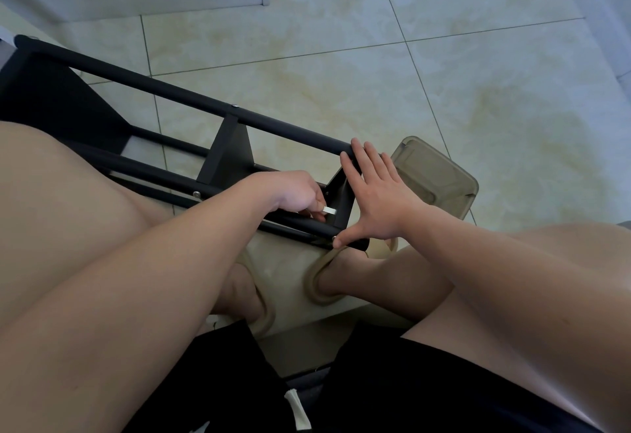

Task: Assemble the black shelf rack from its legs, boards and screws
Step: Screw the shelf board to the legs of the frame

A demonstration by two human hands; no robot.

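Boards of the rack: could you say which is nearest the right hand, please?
The end board, beside the right hand; the middle board and far board sit farther left.

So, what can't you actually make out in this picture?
All from the head view:
- Silver tool: the left hand pinches it and its fingers cover most of it, so its type is unclear.
- End board: mostly hidden under the flat right hand.
- Rack: its far end is cut off by the left edge.
- Translucent container: too murky to see any contents, and partly behind the right hand.
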